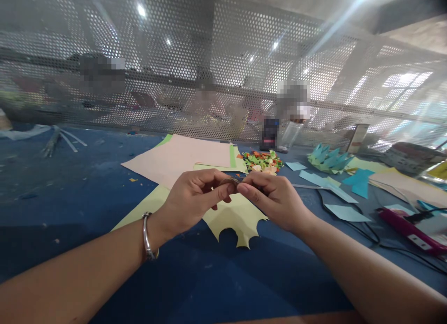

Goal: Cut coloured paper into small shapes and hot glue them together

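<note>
My left hand [195, 196] and my right hand [275, 196] meet in front of me, each closed in a pinch. Between their fingertips is a small thin brown piece [230, 180]; fingers cover most of it, so its kind is unclear. Beneath the hands lies a pale yellow paper sheet [230, 217] with rounded bites cut from its near edge. Behind it spreads a large pale pink paper sheet [185, 154]. A heap of small orange, green and cream paper cuttings [263, 161] sits just beyond my right hand.
To the right are light blue paper pieces [345, 213], a spiky turquoise paper shape [328, 157], a magenta power strip [412, 231] and black cables. A clear bottle [292, 134] stands near the perforated metal screen [181, 49]. Whitish strips [66, 138] lie on the blue table [70, 198] at left.
</note>
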### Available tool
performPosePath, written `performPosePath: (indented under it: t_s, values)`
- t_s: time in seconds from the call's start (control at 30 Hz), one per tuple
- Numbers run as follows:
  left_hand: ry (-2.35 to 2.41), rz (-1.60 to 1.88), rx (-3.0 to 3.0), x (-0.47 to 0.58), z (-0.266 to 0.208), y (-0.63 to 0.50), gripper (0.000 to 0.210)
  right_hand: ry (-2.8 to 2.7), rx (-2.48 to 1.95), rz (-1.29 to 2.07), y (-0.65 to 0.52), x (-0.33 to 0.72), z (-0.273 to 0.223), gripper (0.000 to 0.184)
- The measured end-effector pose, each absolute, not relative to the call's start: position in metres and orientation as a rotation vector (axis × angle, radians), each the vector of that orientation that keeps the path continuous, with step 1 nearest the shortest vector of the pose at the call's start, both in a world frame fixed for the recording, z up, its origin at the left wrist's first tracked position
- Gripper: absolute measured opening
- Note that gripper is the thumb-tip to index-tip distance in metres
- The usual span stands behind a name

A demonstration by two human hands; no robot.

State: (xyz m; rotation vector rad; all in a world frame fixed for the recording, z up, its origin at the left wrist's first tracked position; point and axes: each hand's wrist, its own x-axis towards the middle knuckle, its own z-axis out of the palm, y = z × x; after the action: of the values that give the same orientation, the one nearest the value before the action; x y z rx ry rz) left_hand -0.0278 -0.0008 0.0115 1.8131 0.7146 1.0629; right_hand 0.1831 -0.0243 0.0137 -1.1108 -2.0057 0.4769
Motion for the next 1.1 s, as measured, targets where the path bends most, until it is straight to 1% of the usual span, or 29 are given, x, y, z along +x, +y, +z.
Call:
performPosePath:
  t_s: [0.23, 0.43, 0.67, 0.8, 0.87, 0.93, 1.1]
  values:
    - [0.691, 1.062, 1.794, -0.0282, 0.0119, -0.0021, 0.014, -2.010, -1.097, 0.478, -0.0249, 0.1830, 0.0143, 0.042]
    - [0.692, 1.054, 1.775, -0.0278, 0.0124, -0.0028, 0.014, -2.017, -1.077, 0.455, -0.0240, 0.1830, 0.0129, 0.042]
    - [0.698, 1.005, 1.736, -0.0261, 0.0124, -0.0013, 0.019, -1.943, -1.122, 0.410, -0.0208, 0.1835, 0.0131, 0.045]
    - [0.736, 0.958, 1.657, -0.0257, 0.0121, 0.0004, 0.023, -1.950, -1.143, 0.458, -0.0196, 0.1843, 0.0133, 0.043]
    - [0.749, 0.870, 1.635, -0.0262, 0.0117, 0.0011, 0.026, -1.960, -1.141, 0.481, -0.0192, 0.1846, 0.0131, 0.043]
    - [0.761, 0.707, 1.667, -0.0272, 0.0116, 0.0010, 0.030, -1.957, -1.143, 0.488, -0.0185, 0.1848, 0.0129, 0.044]
    - [0.820, 0.314, 1.914, -0.0315, 0.0150, -0.0031, 0.034, -1.926, -1.183, 0.494, -0.0154, 0.1859, 0.0124, 0.045]
